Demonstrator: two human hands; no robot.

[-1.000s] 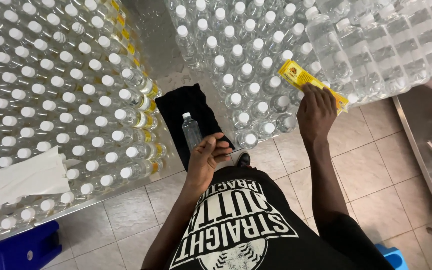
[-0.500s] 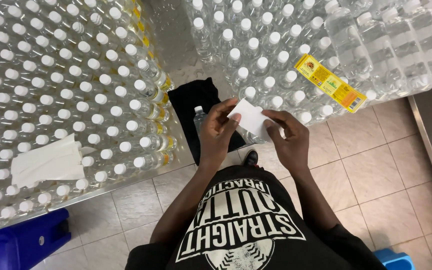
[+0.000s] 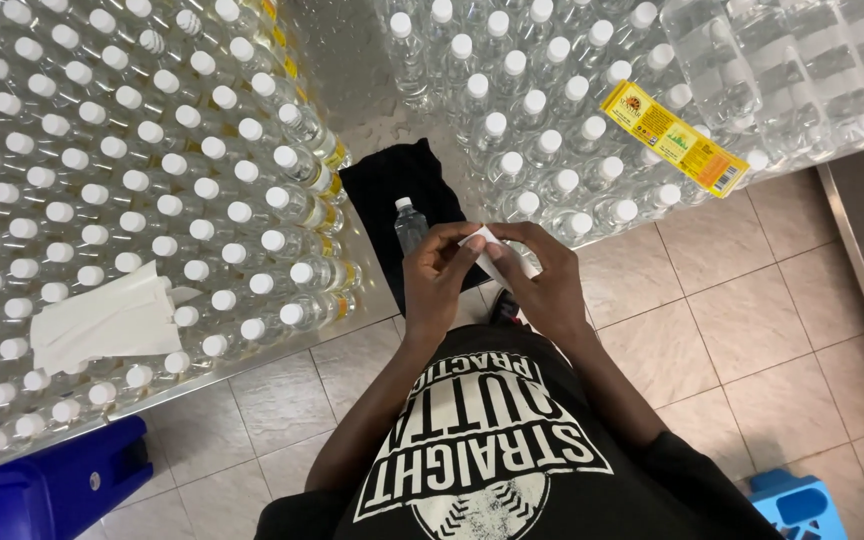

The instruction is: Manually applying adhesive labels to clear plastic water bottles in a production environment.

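Two hands are pinching one small white paper label (image 3: 497, 262) between them: the left hand (image 3: 437, 280) is gripping its near edge with fingertips, the right hand (image 3: 542, 280) is closing over its other side. Just beyond them a clear plastic bottle with a white cap (image 3: 410, 226) is standing on a black cloth (image 3: 392, 200) on the wet metal surface (image 3: 347, 70). A long yellow printed strip (image 3: 674, 138) is lying across capped bottles to the right.

I see a long yellow label strip (image 3: 674, 138) lying slantwise on the right bottles' caps, a small white label (image 3: 489, 250) pinched between both hands, yellow labels (image 3: 329, 186) on left-block edge bottles, white backing sheets (image 3: 102, 320) lower left.
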